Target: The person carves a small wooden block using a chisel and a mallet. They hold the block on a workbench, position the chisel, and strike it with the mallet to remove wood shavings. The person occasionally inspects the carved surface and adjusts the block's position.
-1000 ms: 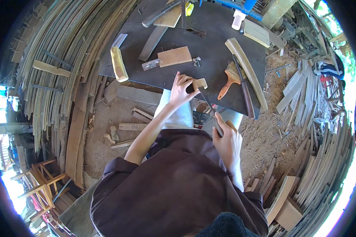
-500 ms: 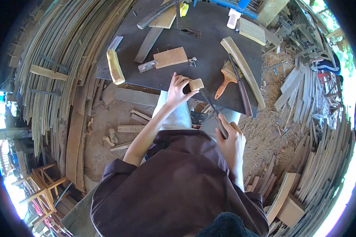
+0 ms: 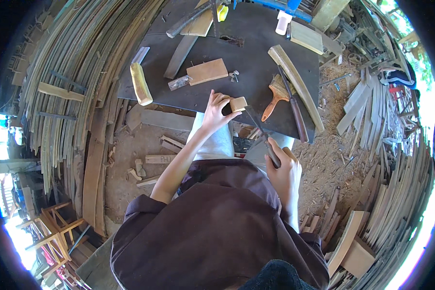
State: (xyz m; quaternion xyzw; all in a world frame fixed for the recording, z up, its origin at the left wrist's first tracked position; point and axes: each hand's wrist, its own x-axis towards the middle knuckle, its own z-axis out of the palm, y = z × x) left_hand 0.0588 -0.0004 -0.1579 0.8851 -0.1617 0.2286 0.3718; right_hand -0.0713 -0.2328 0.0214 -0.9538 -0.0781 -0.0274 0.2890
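My left hand (image 3: 218, 113) is closed around a small, pale wooden block (image 3: 238, 104) above the near edge of the dark table. Fingers grip its left side, and the block's right end sticks out from them. In my right hand (image 3: 283, 162) is the brown handle of a slim, dark file (image 3: 257, 123). Its blade slants up and left, the tip at the block's right end; whether they touch is hard to tell. Just right of the block lies a brush (image 3: 276, 94) with an orange handle. Beside the brush rests a second long, dark-handled tool (image 3: 297, 113).
On the dark table (image 3: 212, 48) lie a flat wooden block (image 3: 208, 72), a curved wooden piece (image 3: 140, 84), a long wooden strip (image 3: 297, 87) and a hammer (image 3: 191, 21). Stacked planks (image 3: 82, 63) rise at left, more (image 3: 396, 188) at right. Shavings cover the floor.
The file's blade has shifted slightly left and up against the block's end, and my right hand has turned a little. The left hand keeps its hold on the block.
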